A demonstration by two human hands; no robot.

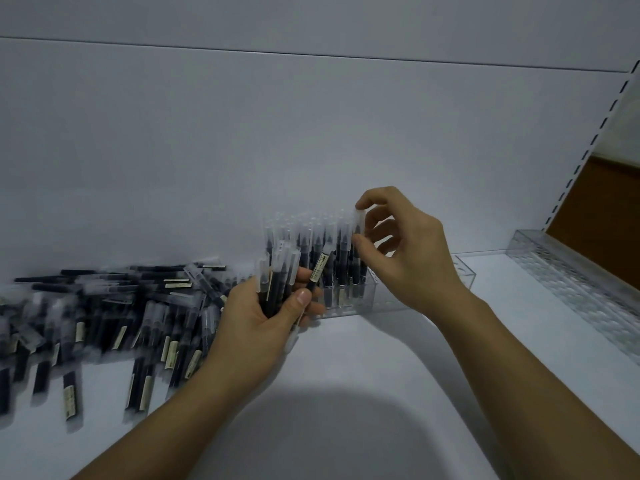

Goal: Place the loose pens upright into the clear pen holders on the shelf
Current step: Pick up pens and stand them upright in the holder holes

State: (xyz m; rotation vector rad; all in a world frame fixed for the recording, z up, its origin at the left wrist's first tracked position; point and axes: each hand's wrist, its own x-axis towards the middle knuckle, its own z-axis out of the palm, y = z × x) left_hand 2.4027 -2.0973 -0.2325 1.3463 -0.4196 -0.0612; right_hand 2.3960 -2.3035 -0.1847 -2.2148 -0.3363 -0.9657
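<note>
Right hand [405, 251] pinches the cap of one pen [358, 221] between thumb and forefinger. The pen stands upright, cap up, with its lower end in the clear pen holder [349, 308] below the fingers. Left hand [259, 323], beside the right, grips a bundle of pens [277, 282] near vertical, caps up; loose pens [121, 313] lie flat to its left.

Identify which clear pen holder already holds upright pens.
The centre holder beside the right hand; the long holder at the right stands empty.

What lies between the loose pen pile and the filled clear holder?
The left hand, gripping a bundle of pens, fills that gap in the head view.
</note>
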